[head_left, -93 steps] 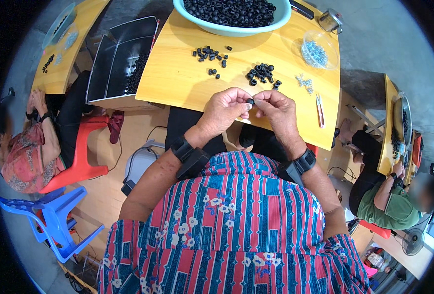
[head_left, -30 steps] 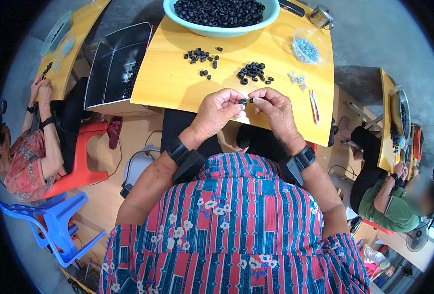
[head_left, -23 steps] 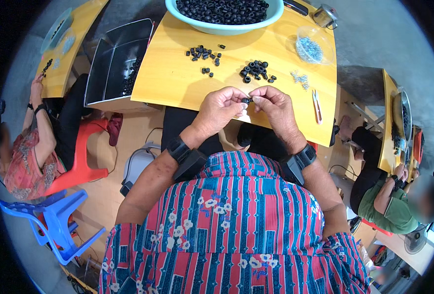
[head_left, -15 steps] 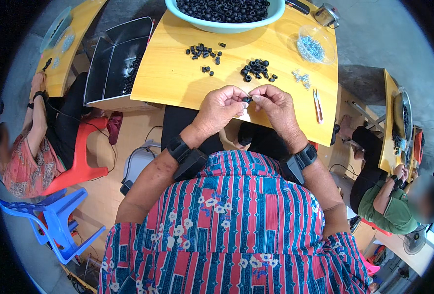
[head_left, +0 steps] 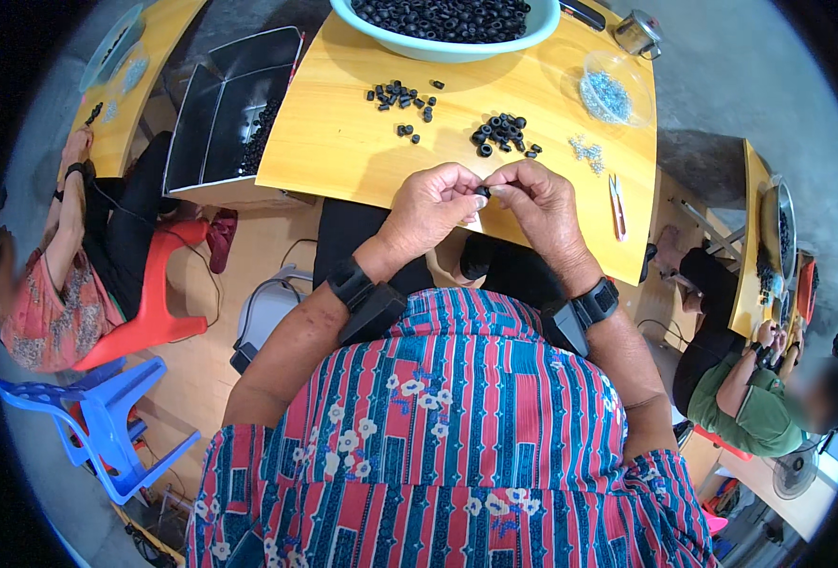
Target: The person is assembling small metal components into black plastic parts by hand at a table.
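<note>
- Black part (head_left: 482,191): was held above the table's (head_left: 343,142) near edge.
- Left hand (head_left: 433,205): fingertips gripped the black part.
- Right hand (head_left: 539,204): fingertips pinched the part.
- Scissors (head_left: 618,210): lay near the table's right edge.
- Basin (head_left: 452,50): stood at the table's far edge.

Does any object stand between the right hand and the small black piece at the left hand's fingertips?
Nothing visible does: the right hand is right at the small black piece, which the left hand holds. The black pile lies beyond both.
</note>
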Demonstrator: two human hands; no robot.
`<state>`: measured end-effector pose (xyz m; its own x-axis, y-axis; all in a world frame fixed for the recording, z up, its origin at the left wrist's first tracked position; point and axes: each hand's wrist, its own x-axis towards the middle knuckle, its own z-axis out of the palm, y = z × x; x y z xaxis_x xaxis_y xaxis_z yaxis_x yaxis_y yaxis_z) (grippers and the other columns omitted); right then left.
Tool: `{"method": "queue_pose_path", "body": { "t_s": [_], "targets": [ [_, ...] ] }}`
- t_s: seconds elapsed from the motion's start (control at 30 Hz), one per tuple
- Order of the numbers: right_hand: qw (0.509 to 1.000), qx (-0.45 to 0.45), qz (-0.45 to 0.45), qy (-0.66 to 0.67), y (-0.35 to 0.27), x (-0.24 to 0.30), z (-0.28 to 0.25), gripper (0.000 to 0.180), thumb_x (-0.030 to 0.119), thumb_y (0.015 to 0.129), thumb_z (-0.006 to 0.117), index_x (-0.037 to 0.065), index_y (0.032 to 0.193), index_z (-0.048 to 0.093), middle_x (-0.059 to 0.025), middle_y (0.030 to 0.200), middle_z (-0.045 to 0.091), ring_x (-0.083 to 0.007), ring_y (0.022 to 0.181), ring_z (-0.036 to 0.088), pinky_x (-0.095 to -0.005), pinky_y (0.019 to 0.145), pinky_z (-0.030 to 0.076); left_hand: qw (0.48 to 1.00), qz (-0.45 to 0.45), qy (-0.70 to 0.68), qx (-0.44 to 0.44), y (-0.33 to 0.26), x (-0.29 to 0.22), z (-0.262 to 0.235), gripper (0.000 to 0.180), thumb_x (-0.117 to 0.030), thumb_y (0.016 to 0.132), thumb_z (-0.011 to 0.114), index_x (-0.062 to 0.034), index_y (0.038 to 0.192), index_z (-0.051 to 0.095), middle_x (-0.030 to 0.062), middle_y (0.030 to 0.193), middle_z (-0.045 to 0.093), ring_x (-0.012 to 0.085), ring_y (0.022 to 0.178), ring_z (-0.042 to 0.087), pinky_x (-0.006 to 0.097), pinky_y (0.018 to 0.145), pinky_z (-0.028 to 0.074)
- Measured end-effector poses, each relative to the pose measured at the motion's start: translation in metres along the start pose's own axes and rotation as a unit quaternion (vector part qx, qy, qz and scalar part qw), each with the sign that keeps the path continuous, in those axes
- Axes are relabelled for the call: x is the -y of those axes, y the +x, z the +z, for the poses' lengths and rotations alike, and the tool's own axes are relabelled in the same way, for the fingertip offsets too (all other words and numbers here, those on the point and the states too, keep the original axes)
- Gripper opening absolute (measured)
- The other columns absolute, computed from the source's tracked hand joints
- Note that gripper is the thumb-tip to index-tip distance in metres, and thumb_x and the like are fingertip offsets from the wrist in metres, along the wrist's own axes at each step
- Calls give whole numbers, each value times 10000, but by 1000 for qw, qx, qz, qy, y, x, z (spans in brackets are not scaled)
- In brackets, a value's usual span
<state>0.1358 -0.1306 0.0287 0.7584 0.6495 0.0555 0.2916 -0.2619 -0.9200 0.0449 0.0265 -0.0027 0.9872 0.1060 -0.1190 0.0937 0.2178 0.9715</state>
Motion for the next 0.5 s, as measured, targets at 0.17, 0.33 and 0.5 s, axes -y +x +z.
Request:
{"method": "queue_pose_path", "body": {
  "t_s": [0.17,0.33,0.5],
  "targets": [
    [1000,4,-17,-7,2,1,1,85,25,779,657,24,864,658,-98,800,640,-200,755,631,-290,715,492,1000,-5,9,-7,-1,-3,1,139,-37,863,612,15,990,588,12,869,604,64,750,596,219,677,528],
    [997,0,-52,-57,3,4,3,90,13,765,671,34,852,661,-94,777,628,-197,740,626,-291,690,493,1000,-11,-15,-7,0,-4,0,134,-36,864,607,24,982,587,24,862,613,70,731,597,220,668,523],
    [997,-49,-52,-9,1,-1,12,104,-23,759,662,33,846,672,-78,774,623,-170,724,622,-269,661,496,1000,-2,-20,-9,1,-4,0,121,-32,864,600,28,968,585,33,856,622,78,720,599,220,660,511]
  ]
}}
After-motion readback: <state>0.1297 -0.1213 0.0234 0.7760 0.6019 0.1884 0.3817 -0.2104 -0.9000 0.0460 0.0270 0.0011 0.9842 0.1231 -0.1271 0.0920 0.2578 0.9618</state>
